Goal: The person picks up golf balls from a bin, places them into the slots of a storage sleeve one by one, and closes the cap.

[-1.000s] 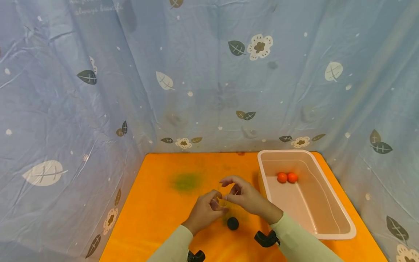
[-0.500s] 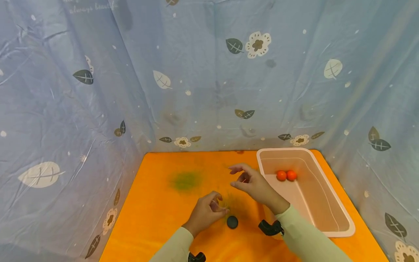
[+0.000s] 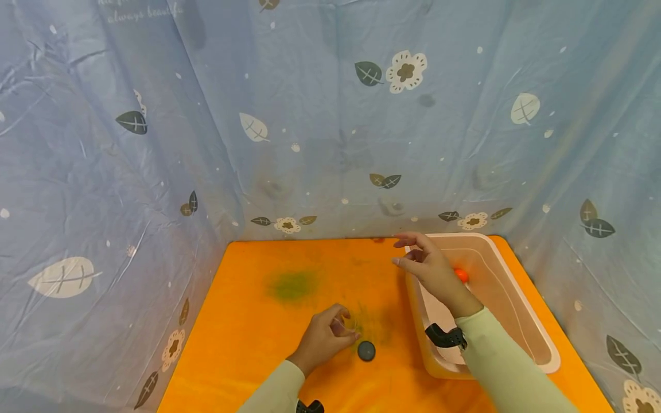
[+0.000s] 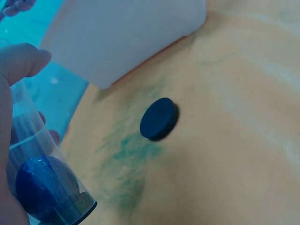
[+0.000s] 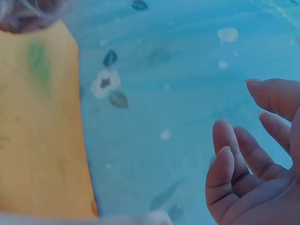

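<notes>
My left hand [image 3: 322, 338] grips a clear tube [image 4: 30, 124], which tilts in the left wrist view. Inside its lower end lies a round ball [image 4: 40, 185], blue in that view. In the head view the tube is barely visible between fingers and thumb. A round black lid [image 3: 366, 351] lies flat on the table just right of this hand. My right hand [image 3: 436, 272] hovers over the left rim of the plastic bin [image 3: 553, 358], its fingers loosely bent around nothing. One red ball [image 3: 461, 276] shows in the bin beside that hand.
The orange table [image 3: 268, 344] has green smudges [image 3: 291, 285] on it. A patterned curtain [image 3: 330, 143] hangs behind and at both sides. The bin takes up the table's right side, with raised walls.
My right hand has left the tube and moved right and away, up to the bin's rim, hiding one of the two red balls. My left hand stays in place with the tube.
</notes>
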Tool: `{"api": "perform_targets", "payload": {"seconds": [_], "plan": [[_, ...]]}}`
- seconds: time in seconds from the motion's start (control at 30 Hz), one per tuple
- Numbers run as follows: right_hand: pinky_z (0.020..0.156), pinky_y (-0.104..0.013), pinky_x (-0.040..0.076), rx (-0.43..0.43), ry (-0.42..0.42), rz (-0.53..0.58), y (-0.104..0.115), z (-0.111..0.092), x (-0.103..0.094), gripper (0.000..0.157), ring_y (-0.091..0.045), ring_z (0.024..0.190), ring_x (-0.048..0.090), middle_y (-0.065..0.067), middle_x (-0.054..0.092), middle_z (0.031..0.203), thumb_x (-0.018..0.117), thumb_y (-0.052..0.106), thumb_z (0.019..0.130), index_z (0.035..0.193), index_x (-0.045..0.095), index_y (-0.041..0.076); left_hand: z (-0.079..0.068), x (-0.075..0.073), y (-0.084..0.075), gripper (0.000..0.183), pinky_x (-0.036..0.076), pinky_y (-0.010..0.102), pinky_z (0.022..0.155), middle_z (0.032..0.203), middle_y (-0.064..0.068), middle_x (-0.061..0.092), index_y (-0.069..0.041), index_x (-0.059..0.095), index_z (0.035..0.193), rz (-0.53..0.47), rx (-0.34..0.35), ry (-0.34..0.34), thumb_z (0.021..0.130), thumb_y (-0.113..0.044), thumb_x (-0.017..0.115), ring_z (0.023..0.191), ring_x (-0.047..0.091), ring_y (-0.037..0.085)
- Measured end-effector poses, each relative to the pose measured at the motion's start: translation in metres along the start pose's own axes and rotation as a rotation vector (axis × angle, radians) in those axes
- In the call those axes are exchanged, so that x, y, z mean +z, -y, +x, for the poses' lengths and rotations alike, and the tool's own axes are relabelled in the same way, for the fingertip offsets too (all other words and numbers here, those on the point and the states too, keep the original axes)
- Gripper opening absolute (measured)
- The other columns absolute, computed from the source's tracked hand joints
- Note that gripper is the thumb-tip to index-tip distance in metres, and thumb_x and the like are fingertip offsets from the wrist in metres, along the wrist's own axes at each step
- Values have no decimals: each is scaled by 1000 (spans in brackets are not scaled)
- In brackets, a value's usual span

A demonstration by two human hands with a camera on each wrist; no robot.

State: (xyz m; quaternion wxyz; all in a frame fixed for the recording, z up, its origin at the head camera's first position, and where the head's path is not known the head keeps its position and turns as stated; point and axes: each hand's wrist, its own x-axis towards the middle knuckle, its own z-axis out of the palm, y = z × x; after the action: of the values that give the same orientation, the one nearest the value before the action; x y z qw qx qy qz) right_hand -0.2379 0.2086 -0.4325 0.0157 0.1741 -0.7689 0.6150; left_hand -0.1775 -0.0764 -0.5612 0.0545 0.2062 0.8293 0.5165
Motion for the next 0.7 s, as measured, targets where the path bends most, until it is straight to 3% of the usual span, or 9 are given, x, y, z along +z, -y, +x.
{"api": "perform_targets", "payload": {"seconds": [0.1, 0.2, 0.33, 0.43, 0.53, 0.7], "plan": [[72, -40, 52, 19, -58, 5, 1, 2, -11, 45, -38, 85, 57, -9, 51, 121, 70, 19, 90, 131, 52, 20, 0, 1, 2, 36, 53, 30, 61, 81, -6, 65, -33, 56, 111, -6, -6, 1, 82, -43, 75, 69, 63, 11], [54, -36, 50, 65, -114, -8, 1, 1, -22, 46, -37, 83, 55, -14, 50, 123, 69, 20, 90, 133, 50, 20, -1, 1, 3, 36, 53, 30, 61, 80, -5, 65, -33, 56, 111, -8, -4, 0, 82, -44, 75, 69, 63, 11], [49, -31, 45, 102, -173, -30, -13, 2, -37, 51, -30, 84, 56, -15, 49, 126, 70, 24, 90, 136, 47, 22, -2, 1, 4, 37, 52, 30, 60, 80, -6, 64, -30, 57, 111, -1, 2, -5, 82, -46, 74, 68, 62, 11], [65, -30, 51, 107, -214, -66, -33, 6, -47, 56, -26, 93, 57, -9, 49, 126, 72, 30, 88, 136, 46, 26, -3, 0, 3, 41, 52, 29, 60, 80, -7, 64, -25, 58, 113, 7, 6, -8, 81, -48, 73, 68, 62, 10], [68, -29, 52, 116, -249, -107, -52, 9, -56, 59, -25, 95, 57, -6, 49, 127, 72, 37, 86, 138, 45, 29, -3, 0, 4, 45, 52, 28, 61, 81, -8, 64, -22, 58, 114, 13, 14, -5, 81, -49, 72, 69, 62, 9], [75, -31, 51, 158, -291, -167, -75, 13, -69, 63, -28, 100, 52, -10, 47, 130, 72, 41, 85, 139, 43, 26, -3, -1, 5, 45, 53, 28, 63, 84, -8, 66, -23, 58, 115, -9, 4, 5, 82, -49, 72, 73, 64, 9]]}}
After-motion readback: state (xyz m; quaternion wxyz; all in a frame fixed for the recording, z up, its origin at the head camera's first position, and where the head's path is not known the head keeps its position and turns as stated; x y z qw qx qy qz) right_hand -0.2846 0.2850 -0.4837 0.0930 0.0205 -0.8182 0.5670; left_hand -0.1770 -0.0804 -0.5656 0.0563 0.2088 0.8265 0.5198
